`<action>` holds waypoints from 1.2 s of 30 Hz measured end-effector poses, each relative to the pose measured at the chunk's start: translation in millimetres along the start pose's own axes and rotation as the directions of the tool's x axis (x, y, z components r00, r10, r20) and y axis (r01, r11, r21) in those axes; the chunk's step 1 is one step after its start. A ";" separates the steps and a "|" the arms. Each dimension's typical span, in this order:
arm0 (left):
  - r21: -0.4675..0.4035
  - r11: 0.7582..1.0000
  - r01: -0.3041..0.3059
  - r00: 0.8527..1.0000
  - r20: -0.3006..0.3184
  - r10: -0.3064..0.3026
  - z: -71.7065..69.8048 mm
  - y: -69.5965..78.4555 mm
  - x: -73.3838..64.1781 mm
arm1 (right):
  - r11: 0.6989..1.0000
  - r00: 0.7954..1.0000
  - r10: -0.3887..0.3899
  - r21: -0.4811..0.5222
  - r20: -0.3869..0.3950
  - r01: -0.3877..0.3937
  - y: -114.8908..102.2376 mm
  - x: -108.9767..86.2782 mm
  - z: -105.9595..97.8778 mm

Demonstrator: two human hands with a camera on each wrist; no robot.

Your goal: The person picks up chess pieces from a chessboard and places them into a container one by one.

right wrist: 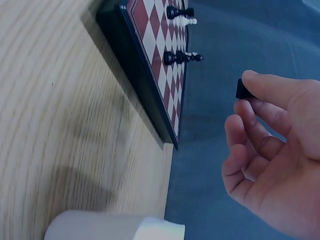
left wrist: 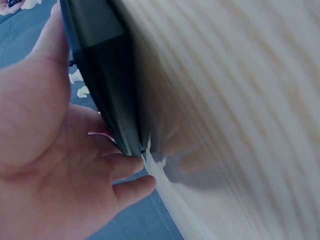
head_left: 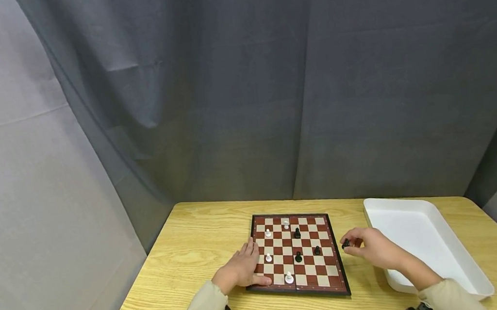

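Note:
A chessboard (head_left: 309,270) with red-brown and cream squares and a black rim lies unfolded on the wooden table. Several white pieces, one of them a white pawn (head_left: 289,277), stand mostly on its left half. Three black pieces, including a black chess piece (head_left: 297,233), stand on the right half. My left hand (head_left: 243,267) rests on the board's left edge, fingers extended and thumb at the near corner. Just off the board's right side, my right hand (head_left: 376,248) pinches a small black chess piece (right wrist: 242,90) between thumb and fingertips, above the table; its top is hidden by the fingers.
A white rectangular tray (head_left: 449,236) stands on the table at the right, partly under my right forearm. Behind the table (head_left: 206,226) hangs a dark grey curtain (head_left: 244,102), and a light grey cloth (head_left: 34,167) hangs at the left.

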State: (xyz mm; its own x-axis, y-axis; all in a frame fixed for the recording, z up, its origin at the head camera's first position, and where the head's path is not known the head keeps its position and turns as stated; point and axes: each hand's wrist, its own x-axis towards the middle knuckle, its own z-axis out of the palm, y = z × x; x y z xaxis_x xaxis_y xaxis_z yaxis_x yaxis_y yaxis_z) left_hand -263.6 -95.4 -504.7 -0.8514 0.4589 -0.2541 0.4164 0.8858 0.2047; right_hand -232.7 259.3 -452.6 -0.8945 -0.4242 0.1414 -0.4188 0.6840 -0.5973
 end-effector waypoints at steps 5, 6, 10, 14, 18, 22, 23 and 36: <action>-0.002 1.000 0.009 1.000 -0.003 -0.009 -0.3 0.1 0.9 | 1.000 1.000 0.006 -0.015 -0.022 -0.006 10.1 -0.1 -5.9; 0.001 1.000 0.009 1.000 0.000 -0.009 -0.6 0.3 0.7 | 1.000 1.000 0.006 -0.020 -0.028 -0.006 12.1 -0.2 -6.9; 0.016 1.000 0.013 1.000 0.004 -0.013 -1.5 1.5 0.2 | 0.999 0.999 0.018 -0.026 -0.043 -0.019 19.5 -2.2 -11.4; 0.016 1.000 0.014 1.000 0.003 -0.014 -1.4 2.0 -0.1 | 0.999 0.998 0.043 -0.024 -0.042 -0.044 25.9 -4.9 -16.1; 0.018 1.000 0.010 1.000 0.007 -0.010 -1.2 1.6 0.0 | 0.997 0.997 0.068 -0.025 -0.037 -0.069 31.2 -6.3 -21.8; 0.036 0.999 0.003 1.000 0.005 -0.003 -2.4 1.6 0.0 | 0.995 0.995 0.090 -0.037 -0.039 -0.092 37.4 -6.9 -28.0; 0.042 0.999 0.002 1.000 0.002 -0.002 -2.9 1.8 -0.3 | 0.994 0.994 0.096 -0.044 -0.045 -0.098 39.1 -7.2 -29.4; 0.045 0.999 0.003 1.000 -0.010 -0.003 -1.9 2.2 1.1 | 0.982 0.982 0.176 -0.059 -0.069 -0.180 57.1 -14.9 -41.4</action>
State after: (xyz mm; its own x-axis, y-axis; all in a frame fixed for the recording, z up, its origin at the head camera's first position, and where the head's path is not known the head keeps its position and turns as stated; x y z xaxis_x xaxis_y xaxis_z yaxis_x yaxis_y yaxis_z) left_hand -264.3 -93.1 -502.7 -0.8556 0.4559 -0.2450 0.4276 0.8894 0.1617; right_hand -249.8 329.3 -456.2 -0.9629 -0.2549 0.0883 -0.2591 0.7830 -0.5654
